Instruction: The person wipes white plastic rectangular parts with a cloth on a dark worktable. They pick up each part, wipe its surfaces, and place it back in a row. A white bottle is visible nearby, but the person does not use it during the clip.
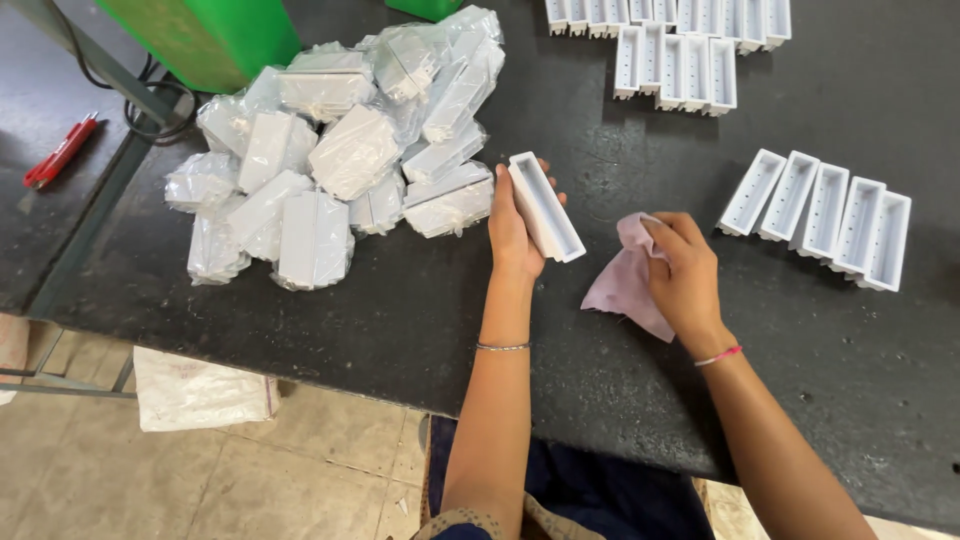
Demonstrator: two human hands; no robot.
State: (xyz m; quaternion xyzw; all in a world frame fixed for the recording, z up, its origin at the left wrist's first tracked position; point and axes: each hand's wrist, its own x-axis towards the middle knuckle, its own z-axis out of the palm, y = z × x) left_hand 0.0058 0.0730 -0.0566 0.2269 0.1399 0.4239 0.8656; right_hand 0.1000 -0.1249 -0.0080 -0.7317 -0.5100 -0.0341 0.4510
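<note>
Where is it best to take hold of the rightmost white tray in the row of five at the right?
Probably the rightmost tray by its two long side walls, from above. It lies open side up; its right wall is free, but its left wall touches the next tray, so slide it aside first.

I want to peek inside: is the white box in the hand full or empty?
Empty. The box, held in the left hand, has its open side facing up, and only bare white walls show inside.

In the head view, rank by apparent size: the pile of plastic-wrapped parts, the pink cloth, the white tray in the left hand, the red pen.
1. Pile of plastic-wrapped parts
2. Pink cloth
3. White tray, close to the cloth, so unsure
4. Red pen
</note>
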